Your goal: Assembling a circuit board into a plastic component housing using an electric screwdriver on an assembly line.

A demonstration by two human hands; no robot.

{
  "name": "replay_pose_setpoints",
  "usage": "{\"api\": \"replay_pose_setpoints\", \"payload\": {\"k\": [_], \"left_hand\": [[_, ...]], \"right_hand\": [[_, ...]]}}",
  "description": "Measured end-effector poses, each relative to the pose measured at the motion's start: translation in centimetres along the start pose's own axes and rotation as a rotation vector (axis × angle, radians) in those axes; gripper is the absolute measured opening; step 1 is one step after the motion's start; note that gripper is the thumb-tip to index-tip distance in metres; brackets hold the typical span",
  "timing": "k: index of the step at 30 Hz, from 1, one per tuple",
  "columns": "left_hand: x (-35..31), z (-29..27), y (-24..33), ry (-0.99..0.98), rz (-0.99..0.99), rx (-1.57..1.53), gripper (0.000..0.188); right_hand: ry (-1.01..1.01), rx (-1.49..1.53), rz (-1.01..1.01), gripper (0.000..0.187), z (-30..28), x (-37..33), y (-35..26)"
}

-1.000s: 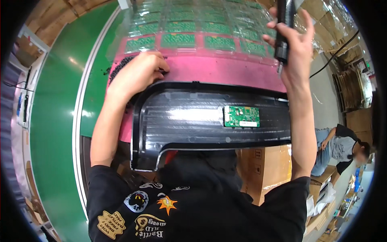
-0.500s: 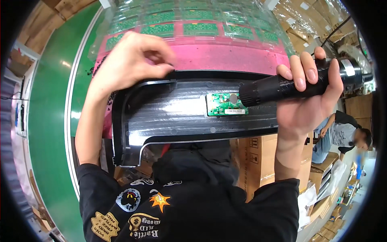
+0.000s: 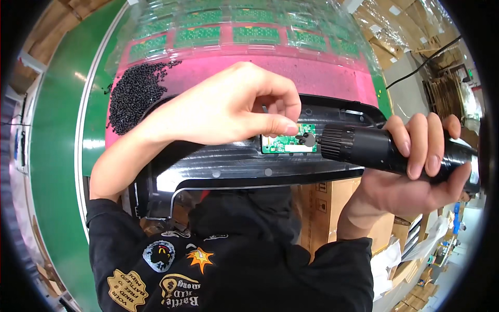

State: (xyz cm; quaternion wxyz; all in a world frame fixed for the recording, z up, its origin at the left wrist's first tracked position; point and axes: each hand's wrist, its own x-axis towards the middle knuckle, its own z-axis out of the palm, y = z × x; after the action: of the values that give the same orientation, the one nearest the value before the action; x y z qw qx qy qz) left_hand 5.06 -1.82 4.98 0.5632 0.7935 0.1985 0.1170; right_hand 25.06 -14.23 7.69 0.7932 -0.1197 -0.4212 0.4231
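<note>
In the head view, the right hand [image 3: 403, 190] grips the driver [image 3: 366, 148], nose beside the board [image 3: 275, 147], which lies in the black cover [image 3: 239, 169]. The left hand [image 3: 236, 109] pinches above the board; I cannot tell on what.

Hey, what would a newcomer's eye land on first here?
Probably the thick black cylindrical tool in the right hand, aimed leftward toward the small green rectangular circuit board inside the curved black plastic housing. Next, the heap of tiny black pieces at the left end of the pink mat.
</note>
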Motion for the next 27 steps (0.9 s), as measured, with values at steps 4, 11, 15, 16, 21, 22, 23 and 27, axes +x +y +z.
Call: {"api": "replay_pose_setpoints", "payload": {"k": [4, 11, 15, 16, 21, 22, 23, 27], "left_hand": [[0.4, 0.6, -1.6, 0.031, 0.280, 0.192, 0.016], [0.5, 0.8, -2.5, 0.064, 0.454, 0.286, 0.015], [0.5, 1.4, -2.6, 0.067, 0.435, 0.357, 0.016], [0.6, 1.5, -2.6, 0.083, 0.446, 0.355, 0.016], [0.5, 1.5, -2.7, 0.096, 0.360, 0.315, 0.014], [0.5, 1.3, -2.6, 0.093, 0.360, 0.312, 0.014], [0.5, 1.2, -2.5, 0.105, 0.356, 0.321, 0.015], [0.6, 1.5, -3.1, 0.224, 0.364, 0.398, 0.020]], "right_hand": [[-0.028, -0.017, -0.005, 0.031, 0.2, -0.2, -0.3], [-0.058, -0.021, -0.026, 0.034, 0.3, -0.2, 1.1], [-0.068, -0.041, -0.030, 0.037, 0.0, -0.4, 1.7], [-0.064, -0.044, -0.027, 0.037, 0.0, -0.5, 1.7], [-0.071, -0.042, -0.007, 0.038, -0.2, -0.5, 1.8], [-0.067, -0.045, -0.007, 0.038, -0.4, -0.4, 1.8], [-0.097, -0.036, 0.014, 0.039, -0.8, -0.3, 1.7], [-0.071, -0.089, 0.103, 0.041, -2.3, 0.8, 1.0]]}}
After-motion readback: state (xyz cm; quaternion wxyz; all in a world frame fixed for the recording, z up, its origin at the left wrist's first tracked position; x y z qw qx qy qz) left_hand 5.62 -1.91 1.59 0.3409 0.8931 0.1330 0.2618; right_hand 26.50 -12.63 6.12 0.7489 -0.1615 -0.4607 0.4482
